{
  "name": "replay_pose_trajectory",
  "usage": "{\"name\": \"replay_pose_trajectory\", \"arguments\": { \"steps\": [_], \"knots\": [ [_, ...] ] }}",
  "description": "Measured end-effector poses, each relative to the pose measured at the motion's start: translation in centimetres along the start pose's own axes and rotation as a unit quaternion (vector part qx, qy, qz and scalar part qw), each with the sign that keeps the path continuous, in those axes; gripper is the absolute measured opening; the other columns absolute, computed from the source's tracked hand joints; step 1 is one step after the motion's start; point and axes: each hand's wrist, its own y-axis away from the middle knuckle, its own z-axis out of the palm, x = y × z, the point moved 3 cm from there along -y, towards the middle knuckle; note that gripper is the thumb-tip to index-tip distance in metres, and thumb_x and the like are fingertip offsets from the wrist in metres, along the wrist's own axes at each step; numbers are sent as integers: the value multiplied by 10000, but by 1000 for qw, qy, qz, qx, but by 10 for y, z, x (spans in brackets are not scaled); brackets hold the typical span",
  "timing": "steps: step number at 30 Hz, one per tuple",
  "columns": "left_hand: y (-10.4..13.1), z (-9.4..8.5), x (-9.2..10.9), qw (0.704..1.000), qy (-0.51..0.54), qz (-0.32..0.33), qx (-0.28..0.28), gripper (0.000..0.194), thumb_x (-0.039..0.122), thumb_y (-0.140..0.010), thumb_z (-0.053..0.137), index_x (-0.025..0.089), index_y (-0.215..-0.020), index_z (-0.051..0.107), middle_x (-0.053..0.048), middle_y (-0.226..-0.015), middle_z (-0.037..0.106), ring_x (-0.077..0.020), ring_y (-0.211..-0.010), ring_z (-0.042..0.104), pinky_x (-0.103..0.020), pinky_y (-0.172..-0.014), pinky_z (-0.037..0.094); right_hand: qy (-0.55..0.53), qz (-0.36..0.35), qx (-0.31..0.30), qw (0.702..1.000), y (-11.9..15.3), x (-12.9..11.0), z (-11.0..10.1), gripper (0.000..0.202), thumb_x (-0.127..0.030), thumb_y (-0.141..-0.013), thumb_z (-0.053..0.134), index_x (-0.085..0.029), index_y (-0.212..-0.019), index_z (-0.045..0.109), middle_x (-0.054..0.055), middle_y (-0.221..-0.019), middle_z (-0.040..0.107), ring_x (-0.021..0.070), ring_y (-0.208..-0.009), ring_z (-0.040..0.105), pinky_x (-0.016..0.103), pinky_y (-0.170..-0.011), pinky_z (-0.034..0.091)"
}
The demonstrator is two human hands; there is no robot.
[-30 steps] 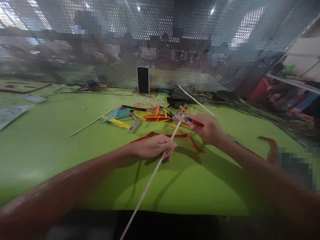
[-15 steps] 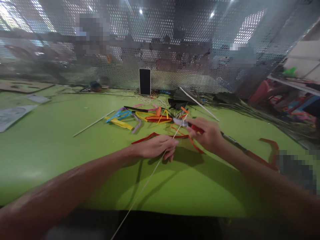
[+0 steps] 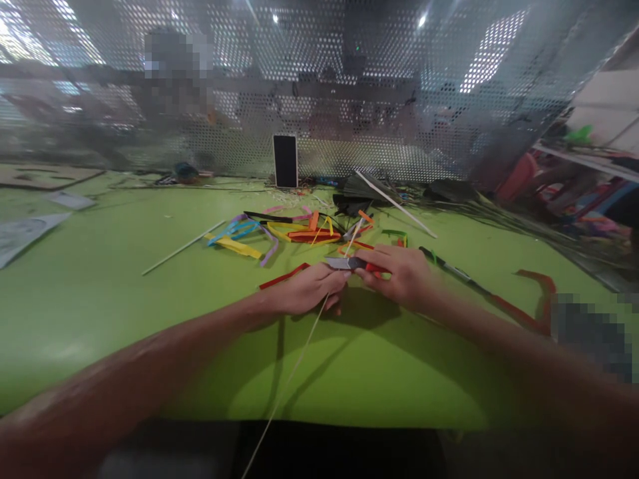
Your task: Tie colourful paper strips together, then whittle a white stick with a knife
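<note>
My left hand is closed around a thin pale strip, which looks like split bamboo or cane. The strip slants from the colored pieces past my fingers and over the table's near edge. In my right hand is a knife with a red handle. Its short grey blade points left and lies across the strip, just above my left fingers; whether it cuts in is too small to tell. A red strip lies on the table, partly behind my left hand.
Colored strips lie heaped mid-table, with a thin stick to their left. A phone stands upright at the back by the perforated metal screen. Dark flat strips and a long black-and-red strip lie on the right of the green table.
My right hand has drawn the knife down and left along the strip, close to my left hand. The left hand holds nearly the same place, and the view has shifted slightly.
</note>
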Motion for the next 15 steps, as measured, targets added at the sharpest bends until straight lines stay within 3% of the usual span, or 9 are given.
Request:
{"name": "replay_pose_trajectory", "arguments": {
  "steps": [5, 9, 15],
  "knots": [
    [0, -1, 4, 999, -30, -16, -3, 559, 510, -1036, 333, 183, -607, 476, 0, -583, 531, -137, -668, 646, -254, -649, 466, 3, -5, 4, 1000, -1, 3, -1, 367, -426, -994, 533, -207, -1220, 723, 67, -952, 754, 174, -782, 662, 301, -702, 482],
    [1, -1, 7, 999, -46, -21, 2, 560, 468, -1042, 306, 186, -589, 472, -19, -591, 556, -148, -683, 650, -260, -653, 464, 9, -5, 8, 1000, -2, 9, 1, 348, -422, -989, 539, -230, -1213, 723, 55, -999, 768, 182, -826, 675, 308, -710, 494],
    [2, 2, 11, 997, -72, -40, -14, 502, 450, -1021, 339, 178, -639, 519, -25, -631, 611, -113, -571, 537, -243, -605, 439, -11, 48, 41, 998, -8, 32, -5, 372, -415, -988, 530, -176, -1160, 757, 102, -1011, 774, 220, -794, 694, 352, -671, 511]
  ]
}}
